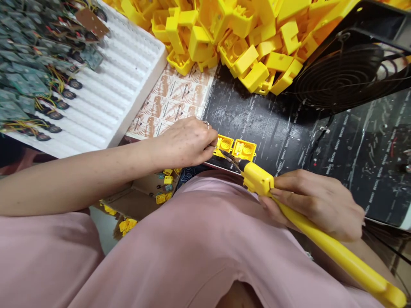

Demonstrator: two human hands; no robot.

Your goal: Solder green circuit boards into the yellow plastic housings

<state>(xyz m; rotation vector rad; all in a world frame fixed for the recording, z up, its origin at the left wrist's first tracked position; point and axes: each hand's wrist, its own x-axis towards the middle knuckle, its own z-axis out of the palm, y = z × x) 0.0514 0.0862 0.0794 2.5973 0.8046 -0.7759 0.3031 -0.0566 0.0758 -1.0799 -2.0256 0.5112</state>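
Note:
My right hand [316, 201] is wrapped round a yellow glue gun [260, 177], whose dark, thin tip points left at a small yellow casing [225, 143]. A second yellow casing [244, 149] lies just right of the first, near the table's front edge; both show round speaker-like grilles. My left hand [194, 141], with a ring on one finger, is closed at the left side of the first casing. What its fingertips pinch, if anything, is hidden.
A white foam tray [118, 85] with wired circuit boards [24, 81] is at left. Yellow casings [250, 55] are heaped at the back; a black fan [340, 77] stands back right. Below the table edge, an open cardboard box [128, 199] holds more yellow parts.

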